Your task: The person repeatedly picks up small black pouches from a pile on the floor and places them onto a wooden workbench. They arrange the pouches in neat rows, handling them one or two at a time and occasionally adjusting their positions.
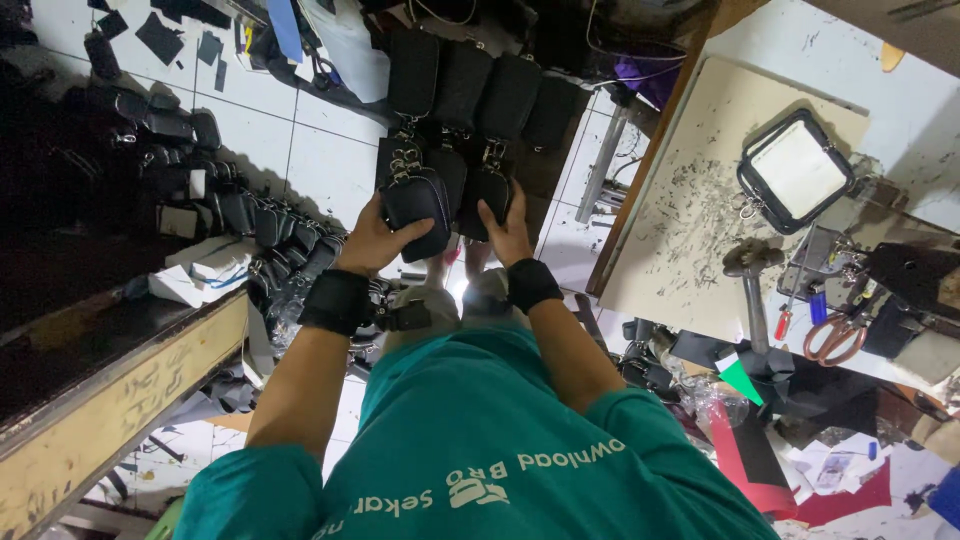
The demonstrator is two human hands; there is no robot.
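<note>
My left hand [375, 238] grips a black zip pouch [420, 205] with a metal clasp at its top. My right hand [508, 235] rests its fingers on a second black pouch [489, 190] right beside the first. Both pouches belong to a pile of similar black pouches [470, 90] laid in rows in front of me, above the white tiled floor [320, 150]. Black bands wrap both my wrists. My teal shirt fills the bottom of the view.
More black pouches [270, 225] line the floor at left beside a wooden bench edge [130, 390]. At right a scuffed cutting board [700, 200] carries a framed pouch [795, 170], a hammer [752, 275], scissors [835, 335] and scraps.
</note>
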